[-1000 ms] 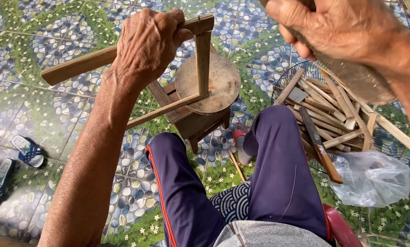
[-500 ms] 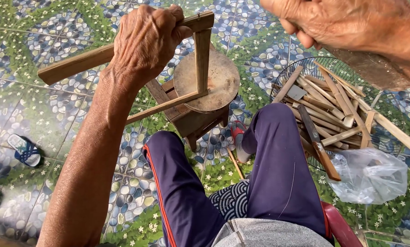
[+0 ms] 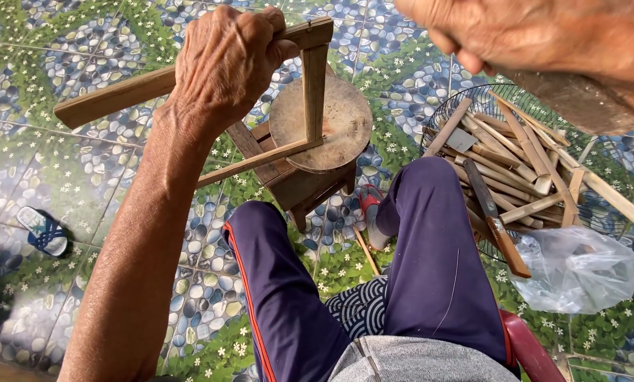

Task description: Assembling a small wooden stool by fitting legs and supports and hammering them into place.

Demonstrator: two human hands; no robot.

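Left hand (image 3: 221, 67) grip closed round the wooden frame (image 3: 310, 85), its bars jutting both sides

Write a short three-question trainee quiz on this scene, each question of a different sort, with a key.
1. True or false: the left hand is closed around the wooden frame.
2. Multiple choice: where do the loose bamboo sticks lie? A) inside the clear plastic bag; B) on a round wire grille on the floor; C) on top of the wooden stool.
3. Fill in: the blue sandal lies on the tiled floor to the person's ____ side.

Key
1. True: its grip wraps the frame's top bar.
2. B.
3. Left.

The right hand is raised and holds a dark object that is too blurred to name.
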